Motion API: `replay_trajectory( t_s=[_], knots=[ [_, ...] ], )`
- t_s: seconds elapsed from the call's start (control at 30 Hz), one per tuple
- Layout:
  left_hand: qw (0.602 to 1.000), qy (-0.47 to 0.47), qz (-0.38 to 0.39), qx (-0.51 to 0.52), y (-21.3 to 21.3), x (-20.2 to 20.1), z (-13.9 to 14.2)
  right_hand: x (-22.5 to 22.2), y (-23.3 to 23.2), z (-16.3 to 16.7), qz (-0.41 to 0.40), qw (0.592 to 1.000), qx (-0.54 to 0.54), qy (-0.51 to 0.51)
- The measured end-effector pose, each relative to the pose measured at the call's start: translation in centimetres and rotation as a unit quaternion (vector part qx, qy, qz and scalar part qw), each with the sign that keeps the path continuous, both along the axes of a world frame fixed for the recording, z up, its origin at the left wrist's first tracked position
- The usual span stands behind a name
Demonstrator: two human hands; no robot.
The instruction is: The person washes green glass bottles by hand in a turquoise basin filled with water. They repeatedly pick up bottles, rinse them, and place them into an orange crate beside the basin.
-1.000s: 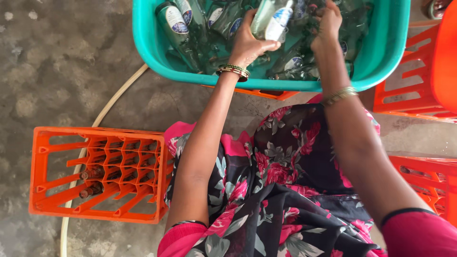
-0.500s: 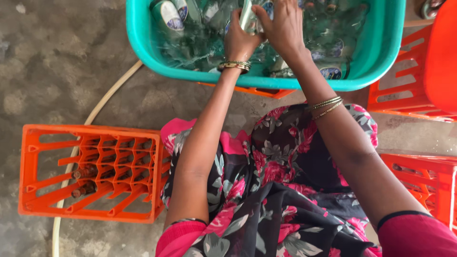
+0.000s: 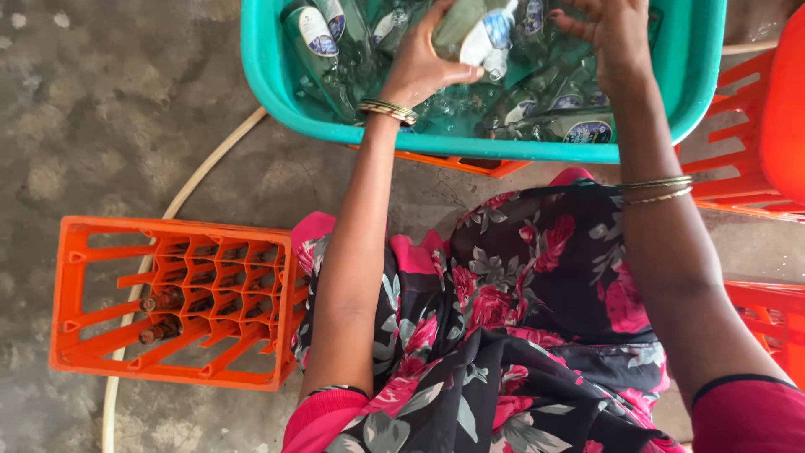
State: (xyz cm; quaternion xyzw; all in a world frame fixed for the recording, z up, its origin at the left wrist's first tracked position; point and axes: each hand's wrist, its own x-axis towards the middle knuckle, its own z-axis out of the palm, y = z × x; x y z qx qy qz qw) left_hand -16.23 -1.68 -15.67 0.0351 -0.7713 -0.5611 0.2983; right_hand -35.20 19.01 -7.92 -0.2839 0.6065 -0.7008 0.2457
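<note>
My left hand (image 3: 423, 63) grips a green glass bottle (image 3: 470, 25) with a white and blue label, lifted over a teal tub (image 3: 277, 80). The tub holds water and several more labelled glass bottles (image 3: 312, 38). My right hand (image 3: 608, 38) hovers just right of the held bottle with fingers spread, close to its end; I cannot tell if it touches. Thin bangles circle both wrists. A flowered dark and pink garment covers my lap below.
An orange divided crate (image 3: 180, 302) lies on the concrete floor at left, with two brown bottle tops (image 3: 155, 319) in its cells. A pale hose (image 3: 201, 172) curves past it. More orange crates (image 3: 738, 134) stand at right and under the tub.
My left hand has kept hold of a bottle and lifted it more over the tub's middle. My right hand moved right, off the bottle, and opened. The view came closer.
</note>
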Motion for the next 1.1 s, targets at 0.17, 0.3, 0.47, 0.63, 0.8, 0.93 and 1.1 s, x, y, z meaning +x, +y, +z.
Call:
replay_trajectory(
  t_s=[0.17, 0.3, 0.47, 0.63, 0.8, 0.93, 1.1],
  knots=[
    [0.983, -0.047, -0.134, 0.113, -0.9, 1.0, 1.1, -1.5, 2.6, -1.1, 0.072, 0.997, -0.013, -0.013],
    [0.960, -0.051, -0.093, 0.258, -1.4, 0.9, 2.3, -0.6, 3.2, -0.8, -0.011, 0.995, 0.019, 0.092],
    [0.924, -0.081, 0.059, 0.368, -0.9, -0.3, 2.2, 2.1, 3.5, -0.2, -0.084, 0.950, 0.152, 0.259],
    [0.941, 0.083, 0.115, 0.308, 0.7, -0.4, 1.2, 2.9, 3.1, -0.1, -0.149, 0.898, 0.011, 0.414],
    [0.923, -0.051, 0.165, 0.344, 1.2, -0.4, 0.7, 2.7, 2.4, 0.1, -0.105, 0.903, 0.083, 0.408],
    [0.952, 0.055, 0.111, 0.280, 0.6, -0.9, 0.3, 2.6, 3.3, 0.1, -0.077, 0.951, 0.030, 0.296],
    [0.939, -0.037, 0.167, 0.300, 0.8, -0.4, 0.0, 2.1, 3.3, -1.2, -0.096, 0.938, 0.080, 0.324]
  ],
)
